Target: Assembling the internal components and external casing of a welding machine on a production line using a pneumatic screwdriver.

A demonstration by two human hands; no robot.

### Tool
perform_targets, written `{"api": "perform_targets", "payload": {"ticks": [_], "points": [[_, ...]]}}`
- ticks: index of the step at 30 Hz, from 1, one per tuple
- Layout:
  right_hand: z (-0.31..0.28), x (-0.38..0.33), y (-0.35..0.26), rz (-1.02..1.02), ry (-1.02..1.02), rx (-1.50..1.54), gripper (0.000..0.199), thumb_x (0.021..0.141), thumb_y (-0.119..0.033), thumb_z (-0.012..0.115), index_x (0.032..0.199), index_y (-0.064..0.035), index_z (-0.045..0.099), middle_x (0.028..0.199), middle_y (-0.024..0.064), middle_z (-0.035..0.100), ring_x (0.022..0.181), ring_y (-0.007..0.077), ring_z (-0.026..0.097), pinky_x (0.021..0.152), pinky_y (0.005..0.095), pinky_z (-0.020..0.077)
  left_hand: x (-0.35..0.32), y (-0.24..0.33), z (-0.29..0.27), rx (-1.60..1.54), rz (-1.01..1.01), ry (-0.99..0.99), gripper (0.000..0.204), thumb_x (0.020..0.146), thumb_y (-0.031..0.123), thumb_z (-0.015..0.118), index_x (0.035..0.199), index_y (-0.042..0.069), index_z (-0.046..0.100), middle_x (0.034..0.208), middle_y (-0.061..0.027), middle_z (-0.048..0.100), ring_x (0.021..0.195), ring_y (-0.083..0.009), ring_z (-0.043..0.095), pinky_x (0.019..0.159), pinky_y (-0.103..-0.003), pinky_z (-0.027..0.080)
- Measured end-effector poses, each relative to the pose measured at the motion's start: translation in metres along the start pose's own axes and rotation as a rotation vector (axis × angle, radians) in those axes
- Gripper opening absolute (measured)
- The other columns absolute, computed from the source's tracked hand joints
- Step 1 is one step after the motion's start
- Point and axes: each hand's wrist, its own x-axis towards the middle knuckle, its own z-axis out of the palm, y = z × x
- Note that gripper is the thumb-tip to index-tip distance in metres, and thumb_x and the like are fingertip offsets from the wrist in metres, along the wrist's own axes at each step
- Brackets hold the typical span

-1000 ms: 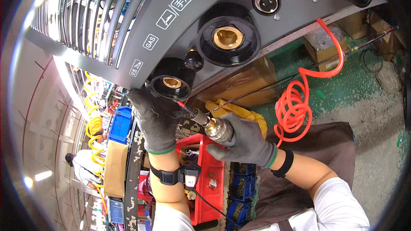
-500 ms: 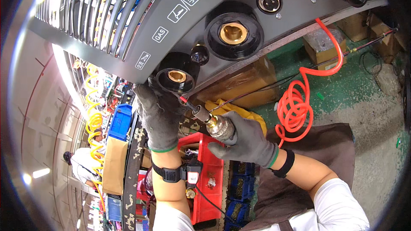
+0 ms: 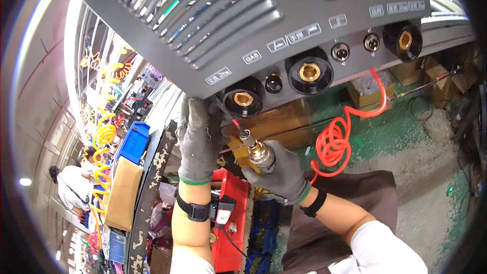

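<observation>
A grey slotted machine panel (image 3: 213,50) with large black sockets (image 3: 243,100) along its lower edge fills the upper view. My left hand (image 3: 199,144), in a grey glove, is at the panel's lower left corner. Its fingers bend in beside the leftmost socket, the tips partly hidden; whatever they pinch cannot be made out. Gripped in my gloved right hand (image 3: 284,172) is a metal-bodied power screwdriver (image 3: 261,155). Its thin bit with a red band points up and left, toward the spot beside that socket and my left fingers.
A red coiled air hose (image 3: 332,144) hangs at the right. Below my arms stand a red bin (image 3: 231,243) and blue bins (image 3: 264,213) of small parts. Cardboard boxes (image 3: 289,122) lie beneath the machine. At the far left a person (image 3: 73,187) stands beyond a workbench.
My view has shifted, so the panel looks smaller and more of its front shows. The screwdriver stays in my right hand, and my left hand remains at the panel corner.
</observation>
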Motion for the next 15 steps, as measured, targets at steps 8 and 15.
{"api": "perform_targets", "payload": {"ticks": [8,15], "points": [[0.0037,-0.0027,-0.0018,0.061,-0.054,-0.003,0.054,0.071,-0.026,0.085,0.110,-0.0048,0.055,0.093,0.0111,0.067,0.080,0.0198,0.068,0.073,0.0336,0.0543,-0.0018,0.0000,0.0028,-0.070,0.082,-0.037,0.042,0.102,0.030,0.053,0.133,0.001,0.050,0.122,-0.0102,0.062,0.109,-0.0218,0.061,0.094,-0.035,0.049],[0.0100,-0.0069,-0.0052,0.034,0.031,-0.047,0.053,0.071,-0.025,0.085,0.110,-0.0076,0.054,0.091,0.0101,0.066,0.077,0.0190,0.066,0.071,0.0330,0.0539,-0.0011,0.0037,0.0009,-0.038,0.023,-0.030,0.043,0.102,0.031,0.054,0.131,-0.001,0.052,0.120,-0.0094,0.062,0.105,-0.0175,0.061,0.093,-0.033,0.048]]}}
